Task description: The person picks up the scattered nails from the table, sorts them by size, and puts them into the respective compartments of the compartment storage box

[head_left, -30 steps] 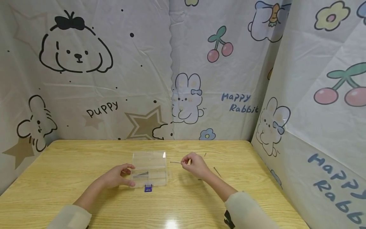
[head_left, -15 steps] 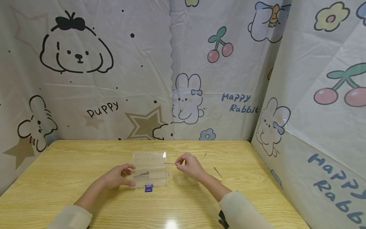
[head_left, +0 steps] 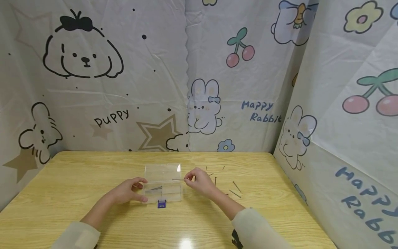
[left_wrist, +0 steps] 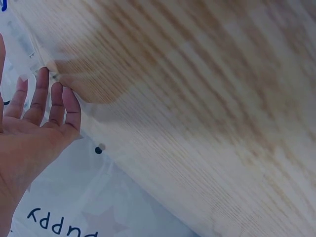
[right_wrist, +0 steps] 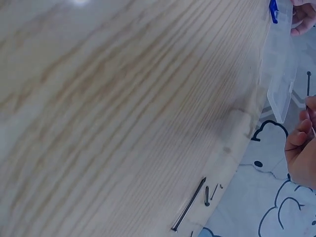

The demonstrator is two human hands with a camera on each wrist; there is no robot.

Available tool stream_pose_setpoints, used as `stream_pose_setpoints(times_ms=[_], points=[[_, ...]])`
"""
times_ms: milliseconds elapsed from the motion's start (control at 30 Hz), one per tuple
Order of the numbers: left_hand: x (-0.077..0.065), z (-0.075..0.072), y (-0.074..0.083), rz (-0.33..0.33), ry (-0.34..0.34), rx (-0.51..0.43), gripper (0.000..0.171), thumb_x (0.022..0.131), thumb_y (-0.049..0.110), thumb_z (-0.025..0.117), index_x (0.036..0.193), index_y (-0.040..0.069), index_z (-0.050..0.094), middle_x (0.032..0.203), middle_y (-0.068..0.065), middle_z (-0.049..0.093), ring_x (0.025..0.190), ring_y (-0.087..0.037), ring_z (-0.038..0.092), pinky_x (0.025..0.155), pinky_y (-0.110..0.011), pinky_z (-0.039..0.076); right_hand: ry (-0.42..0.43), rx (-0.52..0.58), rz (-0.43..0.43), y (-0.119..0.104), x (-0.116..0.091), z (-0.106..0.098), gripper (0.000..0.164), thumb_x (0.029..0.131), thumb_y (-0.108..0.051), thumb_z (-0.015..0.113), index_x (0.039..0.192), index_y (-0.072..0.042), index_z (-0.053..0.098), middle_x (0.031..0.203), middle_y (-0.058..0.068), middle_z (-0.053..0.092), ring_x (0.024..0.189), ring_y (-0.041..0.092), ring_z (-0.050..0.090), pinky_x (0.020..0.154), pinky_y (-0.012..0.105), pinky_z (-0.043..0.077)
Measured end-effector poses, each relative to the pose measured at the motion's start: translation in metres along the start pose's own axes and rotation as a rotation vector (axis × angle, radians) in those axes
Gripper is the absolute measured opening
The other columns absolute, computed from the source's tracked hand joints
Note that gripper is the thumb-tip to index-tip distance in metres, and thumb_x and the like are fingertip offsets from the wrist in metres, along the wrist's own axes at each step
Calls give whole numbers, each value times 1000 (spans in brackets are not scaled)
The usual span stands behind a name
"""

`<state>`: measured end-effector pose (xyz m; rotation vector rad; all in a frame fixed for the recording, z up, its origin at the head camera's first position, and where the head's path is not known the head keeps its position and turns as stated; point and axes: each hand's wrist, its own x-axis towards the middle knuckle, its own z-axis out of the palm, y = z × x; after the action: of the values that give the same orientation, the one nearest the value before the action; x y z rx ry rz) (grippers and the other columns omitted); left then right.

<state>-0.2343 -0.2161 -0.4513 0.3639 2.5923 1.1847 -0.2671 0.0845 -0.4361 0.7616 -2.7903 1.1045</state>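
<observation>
A clear plastic compartment box (head_left: pixel 171 197) stands on the table with its lid (head_left: pixel 161 173) folded back and a purple latch (head_left: pixel 161 204) at the front. At its left end, my left hand (head_left: pixel 129 191) holds the box, thumb at the front corner and fingers near the hinge side. Several nails (head_left: pixel 155 188) lie in the left compartment. My right hand (head_left: pixel 200 181) pinches a long thin nail (head_left: pixel 178 180) between thumb and fingertips; its free end points left and overlaps the lid's right part. In the right wrist view, the held nail's head (right_wrist: pixel 308 74) sticks out beyond the fingers.
Loose nails of different lengths lie right of the box, among them a long nail (head_left: pixel 236 186), another nail (head_left: pixel 235 193) and a short nail (head_left: pixel 223 167). The wooden table (head_left: pixel 102 166) meets a patterned cloth (head_left: pixel 149 86) at the back and sides.
My right hand has moved left with the nail, from beside the box to over its right edge. More loose nails show behind it. My left hand and the box have stayed put.
</observation>
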Motion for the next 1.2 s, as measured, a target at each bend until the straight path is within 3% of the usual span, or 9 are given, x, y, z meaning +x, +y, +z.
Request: stream_pose_setpoints(times_ms=[233, 733, 1200], points=[[-1, 0, 3, -3, -5, -4, 71, 71, 32, 81, 128, 3, 49, 118, -17, 55, 106, -29, 52, 90, -46, 43, -41, -3, 29, -12, 6, 12, 12, 89, -16, 63, 88, -8, 72, 80, -2, 57, 69, 6, 43, 59, 17, 39], [-1, 1, 5, -35, 8, 5, 70, 71, 32, 81, 127, 4, 50, 118, -16, 55, 106, -29, 52, 91, -46, 44, -68, 22, 8, -37, 20, 36, 13, 89, -14, 63, 88, -5, 72, 81, 1, 64, 62, 2, 43, 55, 15, 38], [-2, -1, 2, 12, -11, -16, 69, 73, 29, 80, 127, 1, 49, 117, -18, 55, 106, -31, 53, 87, -45, 46, -84, -22, 16, -47, 27, 60, 13, 88, -17, 64, 89, -8, 73, 81, -3, 62, 70, 1, 45, 62, 14, 38]])
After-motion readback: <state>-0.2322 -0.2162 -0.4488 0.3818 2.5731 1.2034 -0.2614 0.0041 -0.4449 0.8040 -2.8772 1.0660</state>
